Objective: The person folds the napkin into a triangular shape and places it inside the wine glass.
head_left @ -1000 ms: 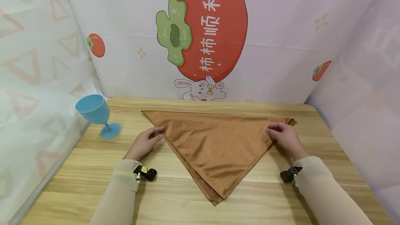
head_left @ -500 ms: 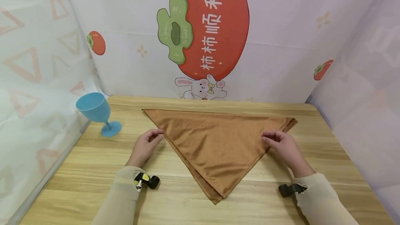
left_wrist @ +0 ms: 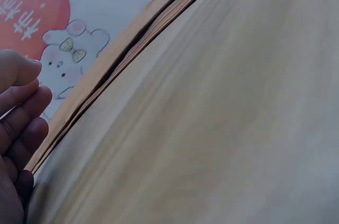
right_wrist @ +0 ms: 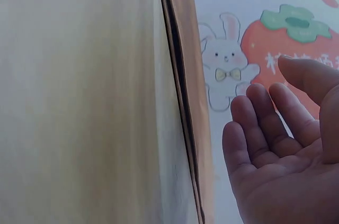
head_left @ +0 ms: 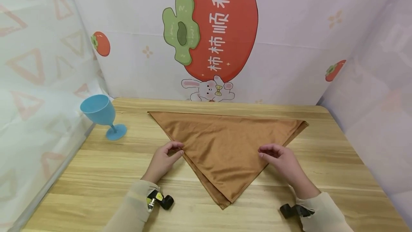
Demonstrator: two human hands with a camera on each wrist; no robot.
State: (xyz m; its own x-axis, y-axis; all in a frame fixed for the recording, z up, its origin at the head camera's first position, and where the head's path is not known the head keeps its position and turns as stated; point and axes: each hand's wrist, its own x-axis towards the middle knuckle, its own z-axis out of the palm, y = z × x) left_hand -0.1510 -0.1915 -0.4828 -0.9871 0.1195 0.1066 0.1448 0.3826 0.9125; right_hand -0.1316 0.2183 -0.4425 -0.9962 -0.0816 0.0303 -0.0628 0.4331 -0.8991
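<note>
Brown cloth (head_left: 222, 142), between left hand (head_left: 165, 158), right hand (head_left: 282, 161)

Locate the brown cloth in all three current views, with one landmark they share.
Head: brown cloth, central, a point-down triangle.
Left wrist: brown cloth, a diagonal band from lower left to top edge.
Right wrist: brown cloth, a steep band right of centre, top to bottom.
Shared landmark: printed rabbit.

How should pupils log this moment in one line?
cloth: triangular, on table; left hand: at left edge; right hand: at right edge; cup: standing left of cloth
</note>
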